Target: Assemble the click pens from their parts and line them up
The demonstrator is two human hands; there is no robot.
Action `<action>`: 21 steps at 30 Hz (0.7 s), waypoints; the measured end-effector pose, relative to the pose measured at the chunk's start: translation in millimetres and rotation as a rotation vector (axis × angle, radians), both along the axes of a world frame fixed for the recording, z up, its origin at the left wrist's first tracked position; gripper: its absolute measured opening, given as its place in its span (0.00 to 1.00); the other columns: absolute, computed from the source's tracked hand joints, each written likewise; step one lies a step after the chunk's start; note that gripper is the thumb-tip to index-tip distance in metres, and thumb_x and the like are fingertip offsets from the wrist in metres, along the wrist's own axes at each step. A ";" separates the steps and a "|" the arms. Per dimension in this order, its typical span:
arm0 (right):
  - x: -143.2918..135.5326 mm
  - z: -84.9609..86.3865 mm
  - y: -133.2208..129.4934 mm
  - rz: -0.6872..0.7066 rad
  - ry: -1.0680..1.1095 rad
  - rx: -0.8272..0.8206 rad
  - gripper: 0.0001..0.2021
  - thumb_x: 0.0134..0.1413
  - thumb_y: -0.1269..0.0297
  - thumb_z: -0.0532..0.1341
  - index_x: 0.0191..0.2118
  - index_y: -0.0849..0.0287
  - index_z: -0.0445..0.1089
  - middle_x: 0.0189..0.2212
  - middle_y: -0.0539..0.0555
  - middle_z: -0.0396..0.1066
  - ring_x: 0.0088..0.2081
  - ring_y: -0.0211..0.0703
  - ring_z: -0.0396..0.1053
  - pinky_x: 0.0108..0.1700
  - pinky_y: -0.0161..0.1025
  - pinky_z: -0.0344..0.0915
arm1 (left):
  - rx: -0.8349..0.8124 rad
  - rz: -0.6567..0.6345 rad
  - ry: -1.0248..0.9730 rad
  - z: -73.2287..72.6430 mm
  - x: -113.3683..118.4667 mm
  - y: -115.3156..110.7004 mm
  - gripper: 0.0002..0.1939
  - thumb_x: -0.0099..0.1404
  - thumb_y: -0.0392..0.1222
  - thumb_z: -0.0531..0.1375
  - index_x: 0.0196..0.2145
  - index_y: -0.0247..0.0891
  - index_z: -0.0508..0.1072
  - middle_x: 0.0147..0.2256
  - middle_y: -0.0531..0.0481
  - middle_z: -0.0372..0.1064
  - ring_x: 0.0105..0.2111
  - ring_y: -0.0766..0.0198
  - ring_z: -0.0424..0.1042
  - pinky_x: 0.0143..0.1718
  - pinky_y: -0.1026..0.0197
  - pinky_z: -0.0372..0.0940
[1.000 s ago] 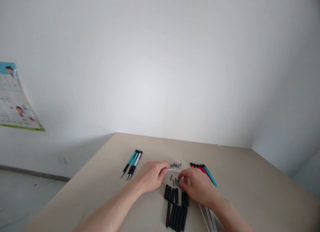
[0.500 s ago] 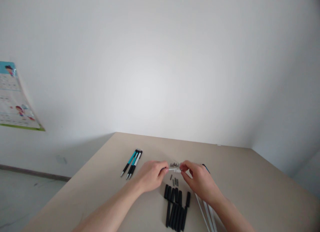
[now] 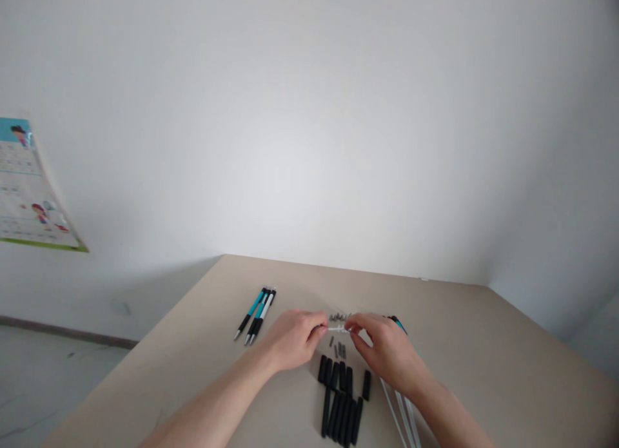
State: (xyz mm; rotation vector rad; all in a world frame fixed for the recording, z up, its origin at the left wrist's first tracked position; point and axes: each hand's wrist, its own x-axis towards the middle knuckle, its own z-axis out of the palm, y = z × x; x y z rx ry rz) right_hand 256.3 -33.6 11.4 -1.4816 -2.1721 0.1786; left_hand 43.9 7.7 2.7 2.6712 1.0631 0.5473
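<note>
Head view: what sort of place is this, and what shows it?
Probably an indoor room with a simple work spot, though whether home or school I can't tell: a beige table, pens laid on it, and a cartoon poster on the wall.

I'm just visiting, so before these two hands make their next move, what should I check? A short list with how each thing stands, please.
1. Left hand holding the thin white rod: ok, pinched between thumb and fingers.
2. Right hand gripping the rod's other end: cannot tell; its fingertips hide that end.
3. Small gray pieces in view: ok, on the table nearer the wearer than the rod.
4. Short black sleeves all side by side: not ok; one short black sleeve lies apart, to the right.
5. Pens apart from the left arm: ok.
6. Clear tubes untouched by the right forearm: cannot tell.
</note>
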 end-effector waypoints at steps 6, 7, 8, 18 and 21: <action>-4.4 7.1 -5.2 0.065 -0.039 0.060 0.13 0.60 0.69 0.52 0.37 0.54 0.74 0.33 0.54 0.74 0.37 0.43 0.70 0.38 0.37 0.62 | -0.007 -0.010 0.000 0.5 1.7 -2.9 0.11 0.69 0.40 0.49 0.37 0.42 0.71 0.30 0.52 0.73 0.31 0.61 0.71 0.31 0.64 0.58; -5.4 7.0 -5.7 0.086 -0.035 0.063 0.12 0.61 0.68 0.52 0.38 0.54 0.75 0.33 0.55 0.74 0.37 0.44 0.70 0.38 0.37 0.63 | -0.015 -0.021 -0.004 0.4 2.2 -3.3 0.11 0.69 0.41 0.49 0.37 0.42 0.71 0.31 0.52 0.74 0.31 0.61 0.72 0.32 0.64 0.58; -6.4 6.6 -6.0 0.105 -0.028 0.063 0.12 0.62 0.67 0.52 0.38 0.55 0.75 0.33 0.55 0.74 0.37 0.44 0.70 0.39 0.37 0.63 | -0.024 -0.032 -0.009 0.2 2.5 -3.6 0.11 0.70 0.41 0.50 0.38 0.42 0.72 0.31 0.52 0.74 0.32 0.61 0.72 0.32 0.64 0.59; -9.0 2.0 -4.6 0.067 0.041 0.032 0.11 0.59 0.66 0.55 0.46 0.53 0.71 0.36 0.53 0.75 0.39 0.44 0.71 0.41 0.37 0.63 | -0.036 -0.130 -0.055 0.6 1.5 -3.7 0.12 0.71 0.39 0.49 0.40 0.43 0.73 0.35 0.52 0.75 0.34 0.62 0.73 0.35 0.65 0.59; -4.5 6.5 -6.2 -0.031 0.023 -0.041 0.13 0.54 0.66 0.57 0.46 0.55 0.69 0.34 0.52 0.75 0.38 0.45 0.71 0.41 0.38 0.62 | -0.009 -0.073 -0.047 1.0 1.5 -3.2 0.13 0.71 0.39 0.48 0.38 0.42 0.73 0.32 0.52 0.74 0.31 0.63 0.72 0.32 0.65 0.58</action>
